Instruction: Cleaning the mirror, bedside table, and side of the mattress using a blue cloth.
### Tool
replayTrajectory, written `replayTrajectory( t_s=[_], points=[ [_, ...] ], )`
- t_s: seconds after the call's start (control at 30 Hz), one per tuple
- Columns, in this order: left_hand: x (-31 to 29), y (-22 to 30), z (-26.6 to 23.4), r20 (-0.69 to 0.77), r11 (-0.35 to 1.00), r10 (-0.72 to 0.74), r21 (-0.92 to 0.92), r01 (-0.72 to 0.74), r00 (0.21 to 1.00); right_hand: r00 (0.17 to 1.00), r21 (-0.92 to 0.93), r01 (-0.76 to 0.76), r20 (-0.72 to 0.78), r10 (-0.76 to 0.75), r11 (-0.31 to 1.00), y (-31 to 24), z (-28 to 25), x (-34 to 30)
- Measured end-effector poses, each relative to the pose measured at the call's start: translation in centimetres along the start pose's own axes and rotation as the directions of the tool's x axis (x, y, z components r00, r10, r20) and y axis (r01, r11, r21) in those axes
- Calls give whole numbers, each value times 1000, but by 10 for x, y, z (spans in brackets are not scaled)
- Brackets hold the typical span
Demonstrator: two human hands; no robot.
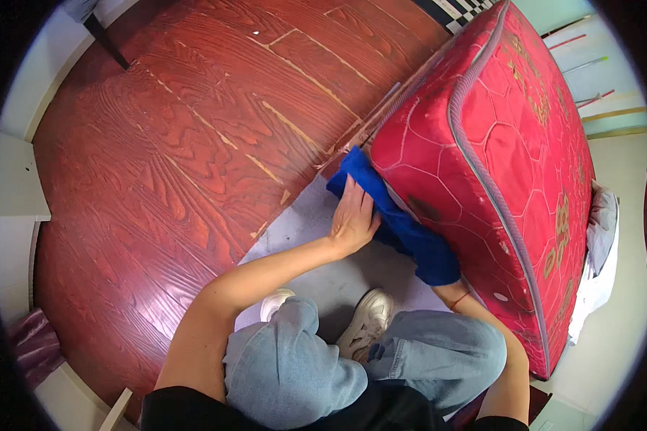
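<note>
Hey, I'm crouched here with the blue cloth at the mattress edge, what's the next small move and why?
Probably slide the left hand along the blue cloth toward its bunched end, pressing it under the red mattress. The hand lies flat on the cloth's upper part, while the lower end still bulges out. The right hand is hidden behind the cloth.

Left hand (352, 219) flat on blue cloth (402, 230); red mattress (510, 165) beside.

My left hand (352, 219) lies flat, fingers together, arm stretched forward; my right hand is hidden, wrist bent inward.
</note>
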State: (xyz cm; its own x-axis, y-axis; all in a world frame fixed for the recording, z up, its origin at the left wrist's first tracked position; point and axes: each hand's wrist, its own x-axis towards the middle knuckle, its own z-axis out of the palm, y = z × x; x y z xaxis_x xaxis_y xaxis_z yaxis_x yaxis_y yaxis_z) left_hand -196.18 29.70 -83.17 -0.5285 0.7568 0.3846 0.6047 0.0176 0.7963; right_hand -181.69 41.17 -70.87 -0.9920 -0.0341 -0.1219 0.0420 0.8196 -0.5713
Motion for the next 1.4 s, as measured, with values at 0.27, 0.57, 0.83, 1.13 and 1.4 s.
replayTrajectory(
  t_s=[0.27,0.57,0.83,1.13,1.4],
  points=[
    [-55,-13,70,211,948,-294,-62,313,932,842,984,-159,95,532,76,37,41,-19],
    [17,-31,-20,-159,960,-250,86,265,955,866,780,278,-456,206,560,51,61,64],
    [113,87,-96,-362,961,-105,-277,1,926,844,130,403,-437,-312,906,-25,-30,62],
    [114,105,-80,-271,944,-215,-305,128,938,711,391,661,-599,-367,641,-10,-36,52],
    [83,139,-178,536,645,-509,-280,711,673,485,-157,579,-723,-492,800,-40,-92,11]
  ],
)
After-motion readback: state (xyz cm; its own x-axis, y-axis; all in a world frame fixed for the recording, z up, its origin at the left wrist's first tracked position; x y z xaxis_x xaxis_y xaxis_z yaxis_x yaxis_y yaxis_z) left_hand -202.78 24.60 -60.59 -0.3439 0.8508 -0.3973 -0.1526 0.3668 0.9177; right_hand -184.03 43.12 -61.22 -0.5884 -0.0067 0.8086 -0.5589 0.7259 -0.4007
